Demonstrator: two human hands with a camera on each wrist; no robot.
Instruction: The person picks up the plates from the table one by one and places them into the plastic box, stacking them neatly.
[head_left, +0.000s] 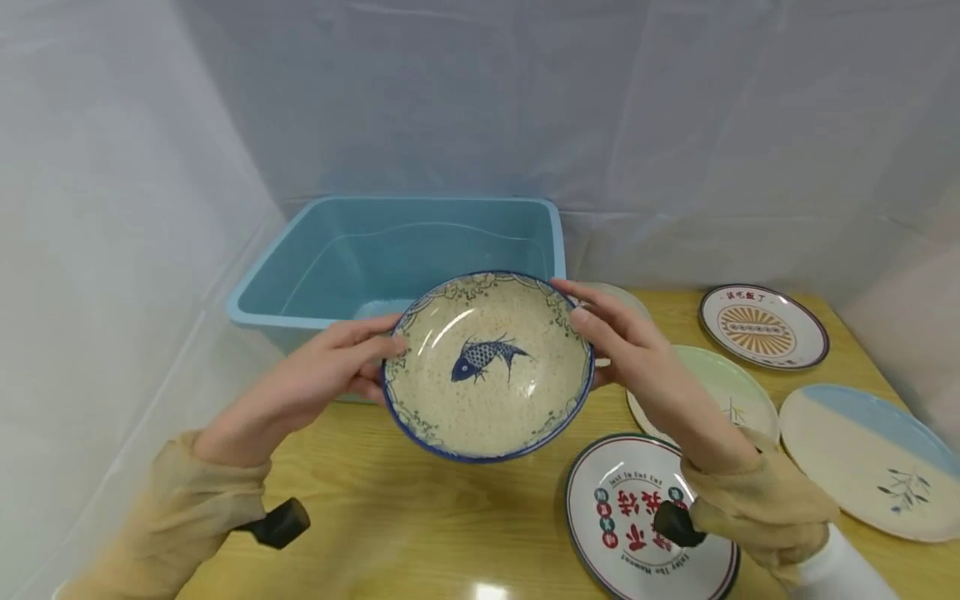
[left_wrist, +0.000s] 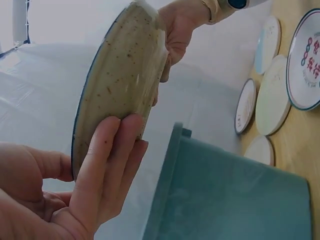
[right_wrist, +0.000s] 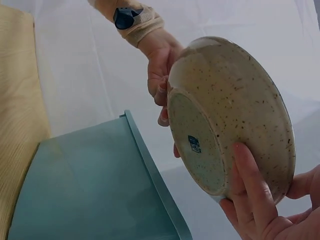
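Head view shows both hands holding up a speckled fish bowl [head_left: 487, 367] above the near part of the wooden table [head_left: 390, 492]. The left hand [head_left: 315, 375] grips its left rim, thumb on top and fingers underneath. The right hand [head_left: 630, 350] grips the right rim the same way. Just behind the bowl sits a blue plastic tub [head_left: 300, 287]. To the right lie several plates, the nearest a white plate with red writing [head_left: 615, 542].

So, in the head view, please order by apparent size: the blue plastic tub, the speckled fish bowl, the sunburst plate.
1. Blue plastic tub
2. Speckled fish bowl, nearer the camera
3. Sunburst plate, farther away
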